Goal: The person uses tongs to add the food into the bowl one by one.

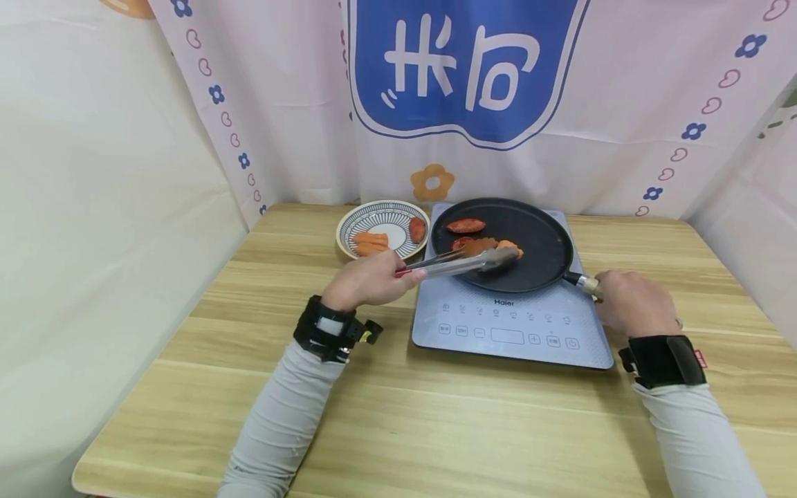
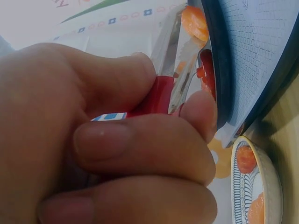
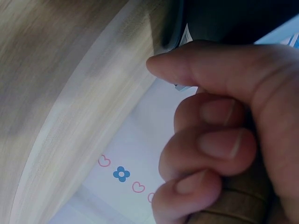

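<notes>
Left hand [image 1: 373, 280] grasps the red handle section of the metal tongs [image 1: 457, 267], with its fingers curled around it; this hand is located to the left of the frying pan [image 1: 538, 242], slightly toward its near side. The tongs extend over the pan, with the tips at an orange piece [image 1: 510, 247]. Whether the tips clamp this piece or only touch it cannot be determined.

Right hand [image 1: 635, 301] grasps the pan handle [image 1: 588, 283], at the near right of the pan. In the right wrist view, one digit is extended and the other visible fingers are curled.

Status, judged from the present layout: work appears to be partway through. Done: the pan is seated on the induction cooker [image 1: 517, 325], which stands on the tabletop [image 1: 205, 387], and food lies in the pan, including a red piece [image 1: 465, 225] toward its far left edge. Probably left to handle: orange strips [image 1: 371, 242] and one red slice [image 1: 417, 229] on the patterned plate [image 1: 394, 228], just left of the pan. Direction of transfer is not evident.
</notes>
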